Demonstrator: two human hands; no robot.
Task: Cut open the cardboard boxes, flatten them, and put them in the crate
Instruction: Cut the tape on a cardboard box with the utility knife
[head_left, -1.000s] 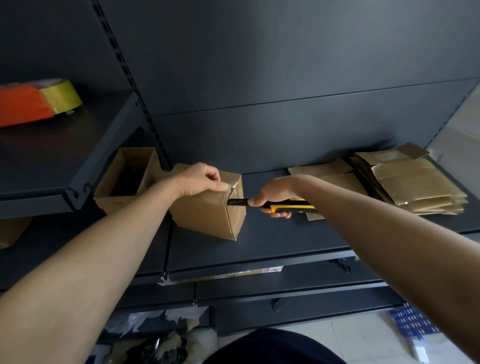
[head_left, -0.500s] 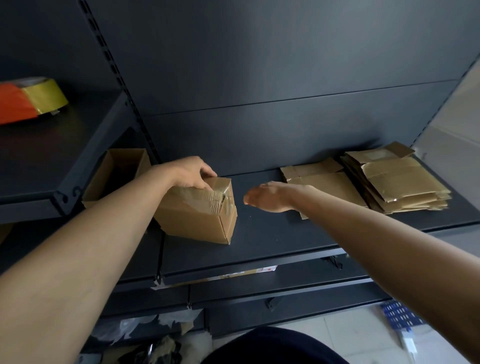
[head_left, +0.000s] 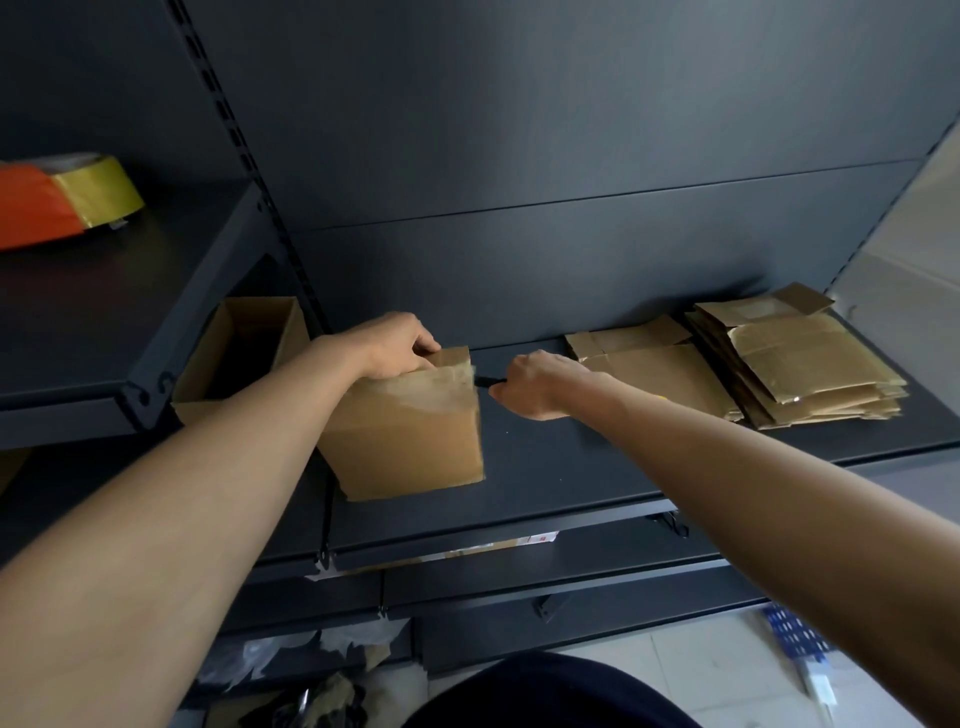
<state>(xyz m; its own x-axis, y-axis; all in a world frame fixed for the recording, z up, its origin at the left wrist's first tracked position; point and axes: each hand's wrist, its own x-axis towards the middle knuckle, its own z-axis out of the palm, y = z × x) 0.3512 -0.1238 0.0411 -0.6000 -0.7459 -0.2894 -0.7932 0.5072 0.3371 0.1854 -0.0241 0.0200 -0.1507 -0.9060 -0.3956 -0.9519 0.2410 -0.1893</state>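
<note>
The dark shelf (head_left: 545, 467) is carrying a taped cardboard box (head_left: 405, 436) under the left grip (head_left: 395, 345), an open box (head_left: 244, 353) sitting left of that grip, and flattened boxes (head_left: 779, 364) lying right of the right grip (head_left: 535, 384).

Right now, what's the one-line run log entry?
cutting | left grip holds box top | right grip holds knife at box edge

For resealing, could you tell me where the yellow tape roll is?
Head view, far left: the yellow tape roll sits on the upper shelf beside an orange object.

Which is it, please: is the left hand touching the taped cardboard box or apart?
Touching: the head view shows the left hand gripping the taped cardboard box.
</note>
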